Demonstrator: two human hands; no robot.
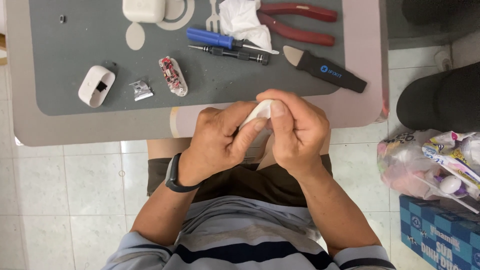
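White shell: hollow rounded plastic with a dark square opening, lying on the grey mat at far left.
Metal bit: small crumpled silvery piece beside it.
Circuit board: red and white oval, long axis running from upper left to lower right.
Left hand: clenched around the white piece, thumb pressing its lower edge; a black band on the wrist.
White piece: smooth curved plastic, held just off the table's near edge, long axis tilted up to the right; mostly hidden.
Right hand: grasping the same piece from above.
Tools: blue screwdriver, red pliers, black pry tool.
Bag: clear plastic with colourful packets, on the floor at right above a blue carton.
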